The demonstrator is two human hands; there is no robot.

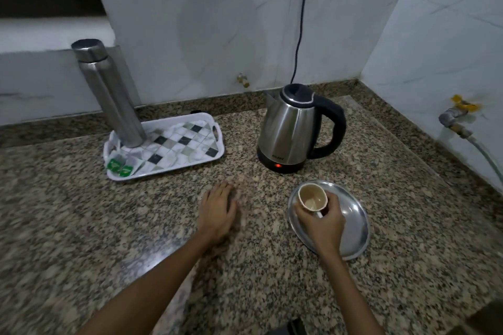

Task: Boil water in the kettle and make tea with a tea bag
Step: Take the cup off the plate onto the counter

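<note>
Kettle (292,128) first: it stands upright on the speckled granite counter (81,226) near the back corner, steel-bodied with a black lid and handle, a small red light (278,165) glowing at its base and a dark cord (302,22) running up the wall behind it. Just in front of it lies a round steel plate (353,226), and over that plate the right hand (322,221) grips a small cream cup (312,196), fingers curled round its side, the cup tilted so its mouth faces me; whether it touches the plate I cannot tell. The left hand (217,211) rests flat on the counter beside the plate, fingers straight and holding nothing, slightly blurred at the tips. Off to the left sits a white tray (215,152) with a checked pattern; a tall steel bottle (109,92) stands on it, and tea bags (121,167) with green tags lie at its near left corner, well apart from the cup.
</note>
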